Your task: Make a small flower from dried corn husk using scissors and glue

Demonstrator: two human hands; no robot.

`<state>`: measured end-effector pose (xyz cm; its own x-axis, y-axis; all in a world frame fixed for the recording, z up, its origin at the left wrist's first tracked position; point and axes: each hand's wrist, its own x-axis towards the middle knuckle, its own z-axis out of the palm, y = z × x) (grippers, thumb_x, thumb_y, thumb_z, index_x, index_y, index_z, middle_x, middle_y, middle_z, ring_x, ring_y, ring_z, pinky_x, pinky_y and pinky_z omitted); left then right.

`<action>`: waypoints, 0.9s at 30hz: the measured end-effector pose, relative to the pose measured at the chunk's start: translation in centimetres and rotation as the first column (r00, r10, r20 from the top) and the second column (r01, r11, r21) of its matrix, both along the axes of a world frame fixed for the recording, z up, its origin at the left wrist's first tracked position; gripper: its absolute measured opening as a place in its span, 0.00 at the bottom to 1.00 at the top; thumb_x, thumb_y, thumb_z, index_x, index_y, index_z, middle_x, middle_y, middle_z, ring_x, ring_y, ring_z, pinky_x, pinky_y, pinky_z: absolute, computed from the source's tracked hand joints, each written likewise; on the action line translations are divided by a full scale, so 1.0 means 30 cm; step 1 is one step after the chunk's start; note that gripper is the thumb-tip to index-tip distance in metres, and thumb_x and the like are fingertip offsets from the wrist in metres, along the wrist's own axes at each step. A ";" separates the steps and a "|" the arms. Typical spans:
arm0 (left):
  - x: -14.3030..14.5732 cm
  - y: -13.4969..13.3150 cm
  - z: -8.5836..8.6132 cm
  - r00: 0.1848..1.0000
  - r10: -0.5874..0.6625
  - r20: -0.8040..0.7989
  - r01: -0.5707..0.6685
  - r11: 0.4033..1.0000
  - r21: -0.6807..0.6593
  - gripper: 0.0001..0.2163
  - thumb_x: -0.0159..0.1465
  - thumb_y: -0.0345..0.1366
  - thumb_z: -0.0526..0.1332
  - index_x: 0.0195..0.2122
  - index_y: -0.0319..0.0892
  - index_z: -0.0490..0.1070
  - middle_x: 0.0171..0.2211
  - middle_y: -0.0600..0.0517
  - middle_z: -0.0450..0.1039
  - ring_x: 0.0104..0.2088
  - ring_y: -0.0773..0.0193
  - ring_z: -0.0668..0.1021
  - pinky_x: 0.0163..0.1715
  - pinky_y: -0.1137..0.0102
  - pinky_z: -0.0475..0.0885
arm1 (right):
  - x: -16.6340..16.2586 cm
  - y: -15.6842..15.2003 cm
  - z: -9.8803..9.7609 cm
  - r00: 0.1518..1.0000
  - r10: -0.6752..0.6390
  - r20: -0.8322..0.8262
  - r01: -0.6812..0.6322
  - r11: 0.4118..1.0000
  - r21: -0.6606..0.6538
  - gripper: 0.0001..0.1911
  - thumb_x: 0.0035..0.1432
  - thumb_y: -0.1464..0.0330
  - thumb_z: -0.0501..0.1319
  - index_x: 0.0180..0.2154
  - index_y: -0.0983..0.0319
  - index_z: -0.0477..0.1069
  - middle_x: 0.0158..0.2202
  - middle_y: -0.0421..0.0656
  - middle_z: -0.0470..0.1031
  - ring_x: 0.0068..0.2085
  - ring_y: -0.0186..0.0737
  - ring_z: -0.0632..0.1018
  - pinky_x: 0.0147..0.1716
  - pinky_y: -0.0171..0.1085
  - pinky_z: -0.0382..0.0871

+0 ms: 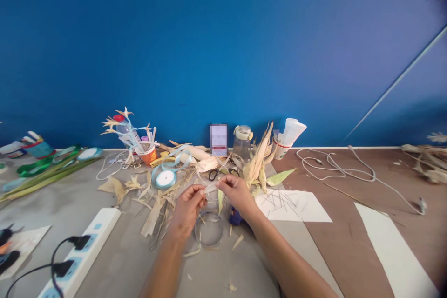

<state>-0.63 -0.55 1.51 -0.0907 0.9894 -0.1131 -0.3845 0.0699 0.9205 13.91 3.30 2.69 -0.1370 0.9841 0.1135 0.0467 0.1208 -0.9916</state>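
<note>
Both hands meet above the middle of the table, pinching a thin pale strip point(210, 188) that looks like corn husk. My left hand point(190, 205) grips its left end between thumb and fingers. At the other end, my right hand point(237, 193) has thumb and forefinger closed on it. Below the hands lies a thin round ring or shallow dish point(209, 229); I cannot tell which. A dark blue tool, perhaps a glue gun point(236, 217), is partly hidden under my right wrist. Just beyond the fingers rest black-handled scissors point(213, 175).
Dried corn husks point(256, 167) and a blue ribbon spool point(165, 179) lie around the hands. Behind stand a phone point(219, 139), a clear bottle point(242, 142) and a red cup point(147, 154). A power strip point(84, 251) is at left, wires on white paper point(296, 207) at right.
</note>
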 end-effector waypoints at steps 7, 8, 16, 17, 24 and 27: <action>-0.015 0.012 0.002 0.957 0.098 0.272 -0.094 0.995 -0.027 0.09 0.46 0.34 0.69 0.27 0.38 0.71 0.21 0.58 0.65 0.20 0.75 0.66 0.28 0.74 0.67 | -0.027 -0.021 0.010 0.989 -0.053 -0.135 0.046 0.998 -0.052 0.10 0.46 0.63 0.61 0.20 0.61 0.67 0.17 0.35 0.60 0.21 0.31 0.59 0.22 0.31 0.53; -0.014 0.011 0.002 0.945 0.094 0.314 -0.088 0.996 -0.033 0.09 0.47 0.34 0.69 0.27 0.38 0.71 0.22 0.57 0.66 0.20 0.76 0.66 0.28 0.73 0.68 | -0.032 -0.023 0.007 0.983 -0.054 -0.175 0.042 0.997 -0.070 0.10 0.46 0.63 0.61 0.20 0.61 0.66 0.17 0.34 0.59 0.21 0.30 0.58 0.21 0.31 0.52; 0.013 -0.007 0.007 0.927 -0.048 0.372 0.043 0.999 0.022 0.11 0.50 0.37 0.68 0.33 0.39 0.73 0.29 0.54 0.69 0.23 0.73 0.68 0.28 0.73 0.68 | -0.071 -0.043 -0.022 0.958 -0.152 -0.243 0.137 0.987 -0.079 0.10 0.48 0.63 0.60 0.22 0.62 0.67 0.18 0.35 0.61 0.22 0.31 0.61 0.23 0.32 0.55; 0.015 -0.008 0.008 0.927 -0.051 0.371 0.040 0.998 0.038 0.12 0.50 0.38 0.68 0.33 0.39 0.73 0.29 0.54 0.70 0.23 0.73 0.68 0.28 0.73 0.68 | -0.075 -0.046 -0.024 0.963 -0.167 -0.213 0.158 0.986 -0.058 0.09 0.48 0.63 0.59 0.22 0.62 0.67 0.20 0.36 0.64 0.23 0.32 0.63 0.25 0.32 0.57; 0.025 -0.007 -0.006 0.934 -0.028 0.355 0.034 0.999 -0.009 0.13 0.50 0.40 0.68 0.33 0.38 0.74 0.31 0.51 0.73 0.23 0.73 0.69 0.30 0.72 0.69 | -0.088 -0.070 -0.034 0.966 -0.242 -0.086 0.250 0.964 0.090 0.07 0.53 0.65 0.56 0.28 0.61 0.69 0.26 0.41 0.71 0.29 0.37 0.71 0.31 0.35 0.63; 0.029 -0.004 -0.018 0.936 -0.015 0.351 0.033 0.998 -0.046 0.14 0.50 0.43 0.67 0.31 0.38 0.74 0.30 0.52 0.73 0.23 0.74 0.69 0.28 0.73 0.69 | -0.094 -0.085 -0.037 0.973 -0.225 -0.054 0.230 0.965 0.129 0.06 0.54 0.67 0.55 0.30 0.61 0.69 0.28 0.41 0.72 0.30 0.38 0.72 0.32 0.35 0.64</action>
